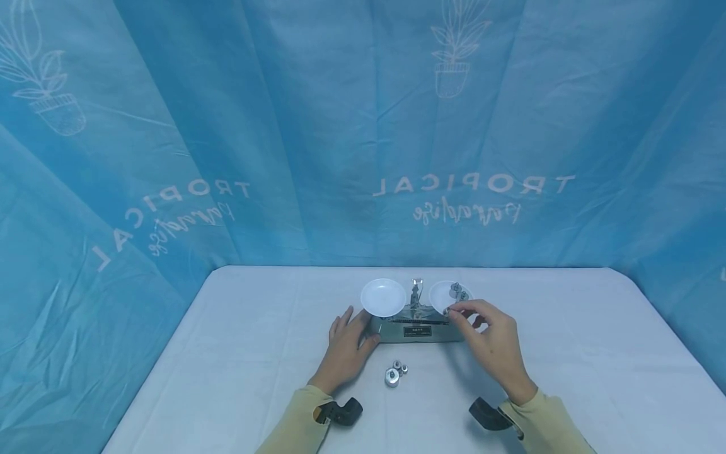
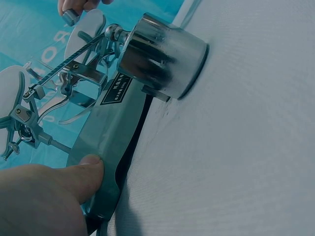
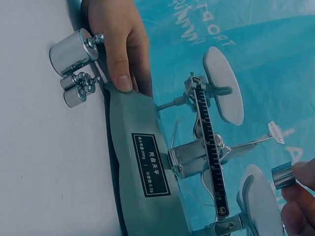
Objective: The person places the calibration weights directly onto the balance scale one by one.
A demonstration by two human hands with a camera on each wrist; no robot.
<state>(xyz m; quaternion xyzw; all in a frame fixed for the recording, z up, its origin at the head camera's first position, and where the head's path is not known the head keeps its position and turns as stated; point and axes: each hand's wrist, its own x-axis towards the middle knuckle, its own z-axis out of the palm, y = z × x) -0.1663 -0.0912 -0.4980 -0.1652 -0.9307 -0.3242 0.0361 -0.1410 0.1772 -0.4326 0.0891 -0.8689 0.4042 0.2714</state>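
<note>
A grey-green pan balance [image 1: 391, 333] with two white pans stands on the table. My left hand [image 1: 346, 350] holds the base's left end, its thumb [image 2: 91, 179] on the front face and the other fingers behind. At the right pan [image 1: 438, 292], my right hand [image 1: 496, 343] pinches a small metal balance weight [image 3: 283, 175] between thumb and fingers, close to the pan's front edge. Two metal weights [image 1: 455, 287] stand on that pan. Nothing lies on the left pan [image 1: 382, 297]. A scale beam [image 3: 208, 142] with dark markings runs along the front between the pans.
In front of the balance, a large knobbed weight [image 1: 392, 378] stands on the white-covered table [image 1: 227, 372] with two smaller weights [image 1: 397, 364] beside it. A blue printed curtain [image 1: 329, 157] hangs behind the table and at both sides.
</note>
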